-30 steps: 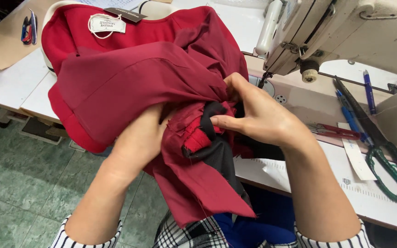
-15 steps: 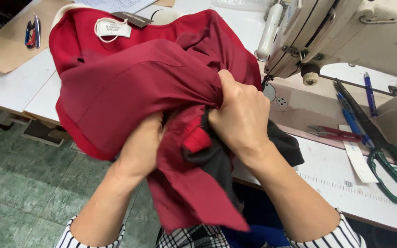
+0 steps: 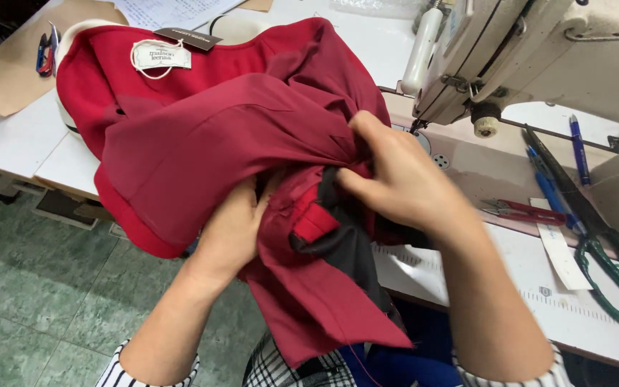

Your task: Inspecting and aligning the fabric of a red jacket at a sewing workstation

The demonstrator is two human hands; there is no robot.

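Left hand tucked under red garment, gripping folds; right hand clenched on bunched cloth. White surface, sewing machine, green tiled floor.

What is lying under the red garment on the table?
A cream, rounded piece shows at the edge of the red garment; the rest is covered. Black fabric shows between both hands.

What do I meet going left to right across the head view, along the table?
Small blue-and-red snips → tan paper piece → red garment → left hand → right hand → red-handled clippers → blue pens → green-handled scissors.
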